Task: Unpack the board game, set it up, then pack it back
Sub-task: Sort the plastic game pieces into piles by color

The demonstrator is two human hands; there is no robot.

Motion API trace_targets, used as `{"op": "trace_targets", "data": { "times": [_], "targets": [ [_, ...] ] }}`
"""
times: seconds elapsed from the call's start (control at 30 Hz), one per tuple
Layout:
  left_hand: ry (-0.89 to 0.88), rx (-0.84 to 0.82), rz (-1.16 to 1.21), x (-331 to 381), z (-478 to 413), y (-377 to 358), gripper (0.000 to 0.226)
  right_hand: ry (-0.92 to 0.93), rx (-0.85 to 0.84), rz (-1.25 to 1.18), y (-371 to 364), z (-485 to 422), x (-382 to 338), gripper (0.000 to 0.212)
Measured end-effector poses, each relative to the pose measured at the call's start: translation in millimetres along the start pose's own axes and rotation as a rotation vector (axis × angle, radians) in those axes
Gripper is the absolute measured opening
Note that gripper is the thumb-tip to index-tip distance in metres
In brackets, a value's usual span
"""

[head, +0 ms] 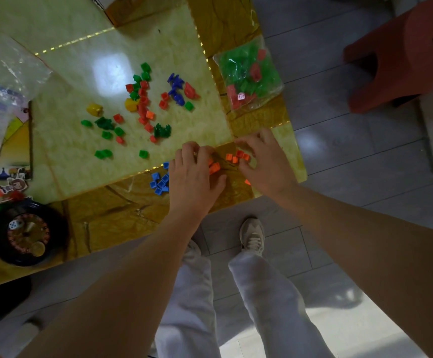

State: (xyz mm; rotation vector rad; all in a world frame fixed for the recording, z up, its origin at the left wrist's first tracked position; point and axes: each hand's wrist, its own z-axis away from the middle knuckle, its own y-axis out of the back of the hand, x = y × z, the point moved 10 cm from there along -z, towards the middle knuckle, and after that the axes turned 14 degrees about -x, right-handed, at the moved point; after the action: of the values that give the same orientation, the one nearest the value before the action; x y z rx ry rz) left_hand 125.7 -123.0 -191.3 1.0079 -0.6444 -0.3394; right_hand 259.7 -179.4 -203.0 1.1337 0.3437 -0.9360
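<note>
Left grip [194, 174] and right grip [263, 161] curl over orange pieces [240, 154] on the bench [94, 73]. Whether either grasps one, I cannot tell.

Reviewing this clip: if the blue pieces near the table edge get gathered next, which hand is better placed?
Left. The left hand sits right beside the blue pieces, while the right hand lies beyond the orange pieces and would probably have to cross over the left.

Left hand [194, 174] and right hand [262, 161] flank orange pieces [237, 156] — blue pieces [160, 182] lie nearby.
</note>
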Motion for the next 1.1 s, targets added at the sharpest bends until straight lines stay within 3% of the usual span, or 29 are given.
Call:
{"op": "trace_targets", "data": {
  "times": [0.23, 0.4, 0.67, 0.77, 0.97, 1.1],
  "targets": [
    [-0.047, -0.016, -0.01, 2, -3, 3, 0.034, -0.014, -0.007, 0.021, 1, -7, -3, 0.02],
    [-0.073, -0.014, 0.037, -4, -1, 10, 0.039, -0.086, 0.084, -0.107, 23, -7, -2, 0.011],
    [0.29, 0.195, 0.258, -80, -4, 63, 0.02, -0.208, 0.053, -0.518, 19, -38, -28, 0.009],
    [0.368, 0.164, 0.276, -108, -7, 69, 0.018, -0.223, -0.018, -0.616, -1, -57, -49, 0.011],
    [0.291, 0.069, 0.259, -121, -22, 71, 0.021, -0.341, -0.06, -0.928, -30, -85, -73, 0.027],
    [0.277, 0.011, 0.202, -123, -34, 72, 0.022, -0.368, -0.055, -0.829, -30, -99, -78, 0.018]
  ]
}}
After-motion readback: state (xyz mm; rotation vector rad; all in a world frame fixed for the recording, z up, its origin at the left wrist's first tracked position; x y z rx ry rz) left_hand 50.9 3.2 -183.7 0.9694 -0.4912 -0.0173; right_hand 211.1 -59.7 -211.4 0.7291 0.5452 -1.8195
